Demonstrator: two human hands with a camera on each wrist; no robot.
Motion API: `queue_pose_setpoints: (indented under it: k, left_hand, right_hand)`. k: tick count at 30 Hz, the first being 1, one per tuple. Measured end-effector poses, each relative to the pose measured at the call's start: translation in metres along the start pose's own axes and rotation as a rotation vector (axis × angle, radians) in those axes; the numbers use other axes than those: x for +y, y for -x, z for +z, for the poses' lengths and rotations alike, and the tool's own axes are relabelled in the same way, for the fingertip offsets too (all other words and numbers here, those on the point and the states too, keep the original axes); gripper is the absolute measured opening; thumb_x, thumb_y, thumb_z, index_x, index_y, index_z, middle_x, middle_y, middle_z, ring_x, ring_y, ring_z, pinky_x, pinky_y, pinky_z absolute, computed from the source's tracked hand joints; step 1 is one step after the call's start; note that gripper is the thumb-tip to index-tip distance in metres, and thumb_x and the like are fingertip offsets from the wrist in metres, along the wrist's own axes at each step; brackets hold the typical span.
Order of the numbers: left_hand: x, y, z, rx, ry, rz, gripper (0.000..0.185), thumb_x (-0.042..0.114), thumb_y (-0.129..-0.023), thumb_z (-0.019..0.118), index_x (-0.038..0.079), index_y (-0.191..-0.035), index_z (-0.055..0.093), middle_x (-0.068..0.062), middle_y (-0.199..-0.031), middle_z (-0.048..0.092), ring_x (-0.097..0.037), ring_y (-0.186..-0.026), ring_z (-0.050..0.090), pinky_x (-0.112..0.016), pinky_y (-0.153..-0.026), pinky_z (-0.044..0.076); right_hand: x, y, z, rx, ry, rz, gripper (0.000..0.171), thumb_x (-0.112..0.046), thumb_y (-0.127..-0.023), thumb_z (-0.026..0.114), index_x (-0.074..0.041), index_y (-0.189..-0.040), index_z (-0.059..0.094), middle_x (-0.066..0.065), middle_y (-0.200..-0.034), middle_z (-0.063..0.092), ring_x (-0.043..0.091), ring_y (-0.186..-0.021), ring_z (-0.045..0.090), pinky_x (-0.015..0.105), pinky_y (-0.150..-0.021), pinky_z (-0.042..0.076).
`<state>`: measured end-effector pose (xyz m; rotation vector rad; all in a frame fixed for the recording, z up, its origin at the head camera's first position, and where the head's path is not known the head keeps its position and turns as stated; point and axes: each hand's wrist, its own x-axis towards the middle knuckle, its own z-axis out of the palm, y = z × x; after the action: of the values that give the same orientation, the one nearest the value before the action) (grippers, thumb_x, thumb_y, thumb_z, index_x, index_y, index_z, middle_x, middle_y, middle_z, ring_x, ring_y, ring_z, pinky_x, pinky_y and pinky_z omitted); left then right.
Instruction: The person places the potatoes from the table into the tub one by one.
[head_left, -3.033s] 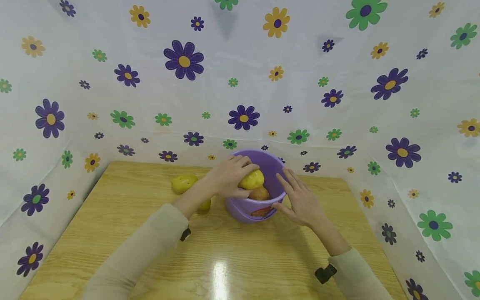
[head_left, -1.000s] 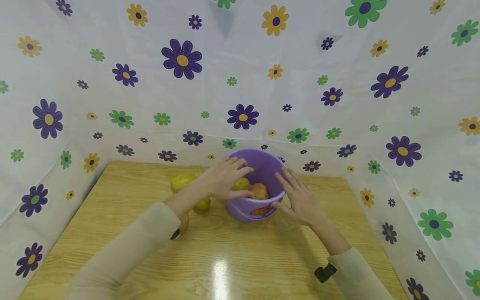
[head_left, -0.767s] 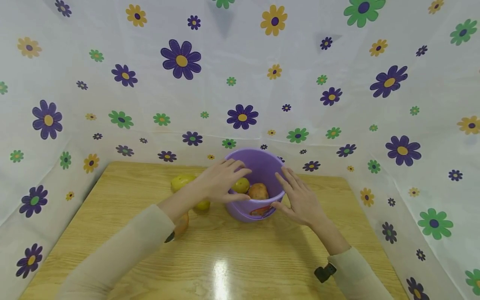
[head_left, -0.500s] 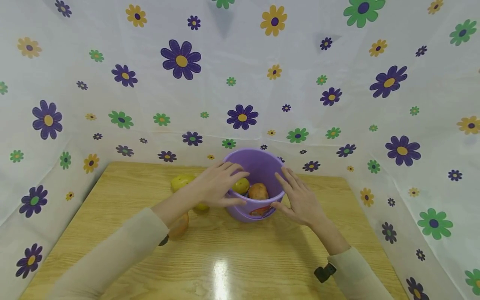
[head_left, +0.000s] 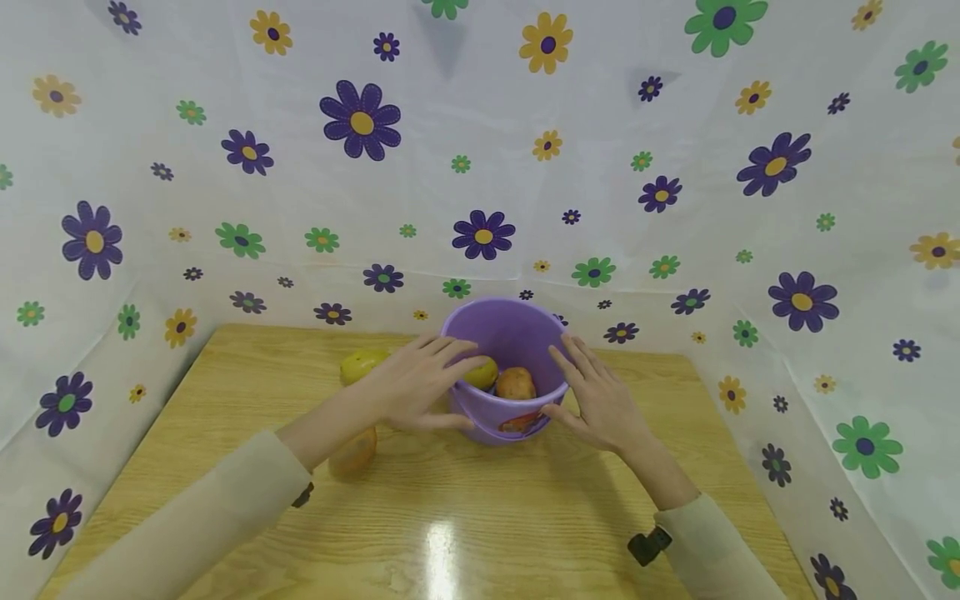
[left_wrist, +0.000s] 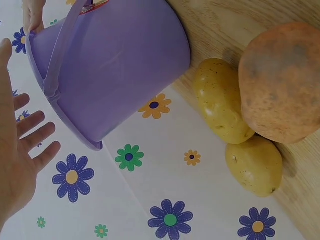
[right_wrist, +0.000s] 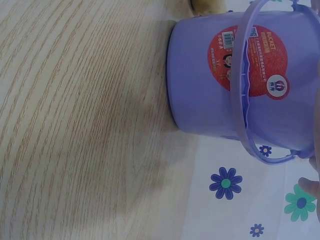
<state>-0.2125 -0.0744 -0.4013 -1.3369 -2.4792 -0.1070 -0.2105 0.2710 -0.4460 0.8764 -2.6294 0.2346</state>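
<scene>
A purple bucket (head_left: pixel 510 321) stands upright on the table, with its handle hanging at the front. Inside lie a yellow potato (head_left: pixel 482 373) and a brown potato (head_left: pixel 516 383). My left hand (head_left: pixel 416 379), empty with fingers spread, is at the bucket's left rim, partly over it. On the right, my right hand (head_left: pixel 603 408) touches the rim, fingers straight over the edge and thumb outside. Left of the bucket lie two yellow potatoes (left_wrist: pixel 220 102) and a larger brownish one (left_wrist: pixel 282 82) close together. In the head view my left hand hides one yellow potato.
The wooden table (head_left: pixel 525 517) carries everything. A white flowered cloth (head_left: pixel 420 192) hangs behind it and along both sides. A red label (right_wrist: pixel 250 60) is on the bucket's front.
My left hand has let go of the yellow potato inside the bucket and drawn back left and toward me, out past the rim. The right hand stays at the rim.
</scene>
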Motion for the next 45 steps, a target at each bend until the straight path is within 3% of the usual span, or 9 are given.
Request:
queue_pose_setpoints:
  k: [10,18,21,25,28,35,42,45]
  left_hand:
    - [-0.001,0.020,0.003,0.017,-0.043,0.013,0.088,0.075,-0.092,0.061,0.014,-0.155,0.050,-0.015,-0.155,0.057,-0.035,-0.138,0.059,-0.052,-0.115,0.052]
    - [-0.002,0.039,0.007,0.034,0.019,-0.019,0.087,0.069,-0.089,0.069,0.014,-0.154,0.051,-0.013,-0.154,0.058,-0.033,-0.137,0.060,-0.052,-0.115,0.051]
    - [-0.003,0.044,0.009,0.053,0.036,-0.019,0.086,0.072,-0.092,0.063,0.014,-0.154,0.051,-0.012,-0.153,0.058,-0.032,-0.136,0.060,-0.051,-0.115,0.052]
    - [-0.006,0.049,0.012,0.073,0.020,-0.004,0.087,0.079,-0.097,0.046,0.014,-0.154,0.051,-0.011,-0.152,0.059,-0.032,-0.135,0.061,-0.050,-0.113,0.053]
    - [-0.007,0.054,0.015,0.063,0.010,0.000,0.087,0.079,-0.098,0.044,0.014,-0.155,0.050,-0.011,-0.151,0.060,-0.033,-0.136,0.061,-0.051,-0.114,0.052]
    - [-0.010,0.070,0.019,0.016,0.024,-0.020,0.088,0.068,-0.092,0.067,0.013,-0.157,0.047,-0.013,-0.153,0.059,-0.035,-0.139,0.058,-0.055,-0.116,0.050]
    - [-0.014,0.090,0.025,0.000,-0.004,-0.031,0.087,0.076,-0.096,0.052,0.013,-0.156,0.049,-0.014,-0.150,0.060,-0.035,-0.137,0.060,-0.057,-0.116,0.049]
    - [-0.016,0.098,0.030,0.000,-0.020,-0.026,0.087,0.077,-0.095,0.053,0.013,-0.154,0.050,-0.013,-0.148,0.062,-0.034,-0.135,0.061,-0.057,-0.115,0.050]
  right_hand:
    - [0.000,0.000,-0.002,-0.007,0.010,0.006,0.097,-0.081,-0.101,0.025,-0.010,-0.165,0.034,0.020,-0.173,0.031,0.044,-0.158,0.033,0.066,-0.119,0.044]
    - [0.000,0.000,0.000,-0.013,0.021,-0.001,0.097,-0.081,-0.101,0.024,-0.008,-0.165,0.034,0.021,-0.172,0.031,0.045,-0.157,0.035,0.065,-0.119,0.044]
    - [0.001,0.001,0.001,-0.009,0.015,0.001,0.097,-0.081,-0.101,0.023,-0.009,-0.165,0.034,0.021,-0.172,0.031,0.045,-0.157,0.035,0.065,-0.119,0.043]
    - [0.001,0.001,0.001,-0.006,0.011,0.005,0.097,-0.081,-0.101,0.025,-0.009,-0.165,0.035,0.021,-0.172,0.031,0.045,-0.157,0.034,0.066,-0.119,0.044]
    - [0.001,0.001,0.001,-0.010,0.021,0.006,0.096,-0.081,-0.101,0.025,-0.010,-0.165,0.034,0.020,-0.173,0.030,0.044,-0.158,0.034,0.066,-0.118,0.044]
    - [0.001,0.001,0.002,-0.007,0.025,0.004,0.099,-0.082,-0.100,0.020,-0.009,-0.165,0.034,0.020,-0.173,0.030,0.044,-0.158,0.034,0.067,-0.116,0.046]
    - [0.001,0.001,0.003,-0.006,0.028,0.006,0.100,-0.083,-0.099,0.018,-0.010,-0.165,0.034,0.020,-0.173,0.030,0.044,-0.158,0.035,0.066,-0.117,0.045]
    - [0.001,0.001,0.002,-0.006,0.027,0.004,0.100,-0.083,-0.099,0.018,-0.010,-0.165,0.034,0.020,-0.173,0.030,0.045,-0.157,0.035,0.066,-0.118,0.045]
